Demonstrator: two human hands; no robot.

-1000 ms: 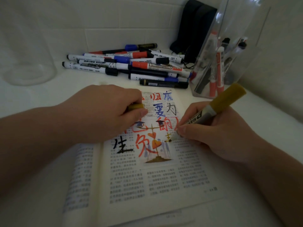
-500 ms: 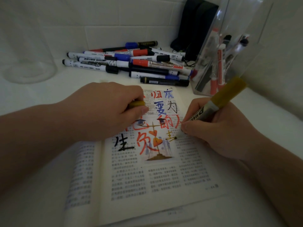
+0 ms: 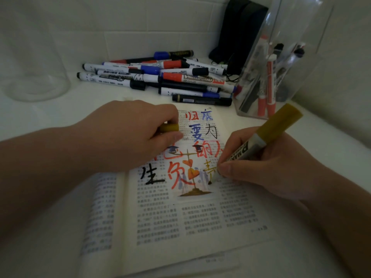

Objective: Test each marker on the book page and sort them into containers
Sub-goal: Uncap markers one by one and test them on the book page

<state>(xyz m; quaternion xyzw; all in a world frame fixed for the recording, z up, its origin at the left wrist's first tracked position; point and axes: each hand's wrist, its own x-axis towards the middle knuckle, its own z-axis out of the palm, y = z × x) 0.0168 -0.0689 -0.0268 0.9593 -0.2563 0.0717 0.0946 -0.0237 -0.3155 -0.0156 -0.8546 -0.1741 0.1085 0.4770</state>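
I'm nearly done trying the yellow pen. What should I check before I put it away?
1. Yellow marker writes: ok, yellow strokes show on the book page.
2. Right hand grip on the marker: ok, it is curled round the barrel.
3. Cap ready: ok, the left hand pinches it.
4. Marker capped: not ok, the cap is off.
5. Clear container holding markers is open on top: cannot tell, its top is out of view.
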